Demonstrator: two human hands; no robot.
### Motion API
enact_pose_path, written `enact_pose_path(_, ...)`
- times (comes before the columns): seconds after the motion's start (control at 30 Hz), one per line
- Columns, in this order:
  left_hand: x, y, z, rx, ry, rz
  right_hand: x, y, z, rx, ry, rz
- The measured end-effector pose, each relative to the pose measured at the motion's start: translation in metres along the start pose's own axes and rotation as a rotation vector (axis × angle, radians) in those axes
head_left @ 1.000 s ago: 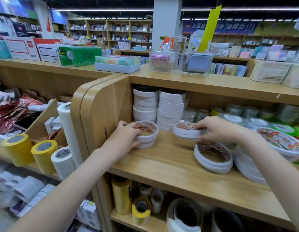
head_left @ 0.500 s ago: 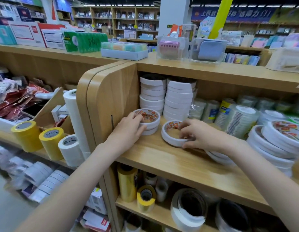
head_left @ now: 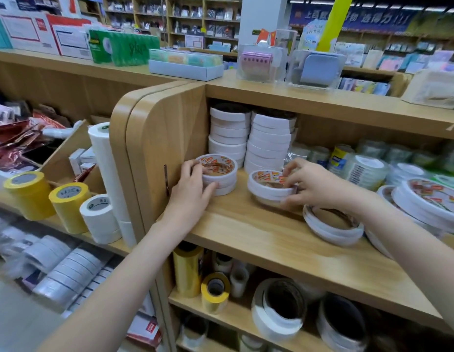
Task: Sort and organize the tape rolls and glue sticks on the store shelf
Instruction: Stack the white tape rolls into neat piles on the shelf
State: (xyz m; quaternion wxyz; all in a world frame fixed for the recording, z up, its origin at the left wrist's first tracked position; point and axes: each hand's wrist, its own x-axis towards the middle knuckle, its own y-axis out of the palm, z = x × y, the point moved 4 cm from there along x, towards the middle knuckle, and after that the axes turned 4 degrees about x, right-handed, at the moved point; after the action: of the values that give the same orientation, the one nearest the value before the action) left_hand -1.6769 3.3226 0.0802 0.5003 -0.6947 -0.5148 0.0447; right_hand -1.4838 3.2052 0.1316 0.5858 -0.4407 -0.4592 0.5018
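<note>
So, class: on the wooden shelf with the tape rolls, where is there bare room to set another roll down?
The front strip of the wooden shelf is bare, between the left hand and the flat wide rolls. The back, filled by the white roll stacks, and the right end are crowded.

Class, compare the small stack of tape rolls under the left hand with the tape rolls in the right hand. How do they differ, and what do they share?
The left stack stands by the shelf's side wall; the right rolls sit nearer the middle. The left hand grips the left stack from its side; the right hand pinches the right rolls at rim and base. The right rolls look slightly tilted; the left stack looks level. Both are white rolls with red-and-orange printed labels.
</note>
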Motion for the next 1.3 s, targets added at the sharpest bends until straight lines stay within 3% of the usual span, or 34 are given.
enact_pose_path(0.1, -0.002, -0.004, 0.001, -0.001, 0.001, -0.021, -0.001, 0.002, 0.0, 0.025, -0.006, 0.01)
enact_pose_path(0.27, -0.007, -0.002, 0.001, -0.047, -0.009, -0.043, 0.002, -0.012, 0.014, 0.167, -0.047, -0.2)
enact_pose_path(0.4, -0.013, -0.003, 0.006, -0.077, -0.004, -0.08, 0.016, -0.018, 0.037, 0.281, -0.111, -0.276)
enact_pose_path(0.53, -0.017, -0.007, 0.007, -0.1, 0.036, -0.077, 0.025, -0.001, 0.046, 0.046, -0.119, -0.086)
enact_pose_path(0.8, -0.002, -0.035, -0.022, -0.01, 0.237, -0.153, 0.004, 0.012, 0.032, -0.097, 0.008, 0.182)
enact_pose_path(0.9, 0.03, -0.021, -0.028, 0.126, 0.197, 0.028, 0.009, 0.001, 0.033, -0.093, 0.05, 0.212)
enact_pose_path(1.0, 0.045, 0.002, -0.021, 0.363, 0.145, 0.258, 0.024, -0.016, 0.037, -0.073, 0.038, 0.061)
enact_pose_path(1.2, 0.033, 0.003, -0.026, 0.485, 0.151, 0.414, 0.056, 0.02, 0.04, 0.202, 0.02, 0.099)
enact_pose_path(1.3, 0.026, -0.015, -0.025, 0.414, 0.14, 0.433, 0.056, 0.027, 0.037, 0.353, -0.028, 0.082)
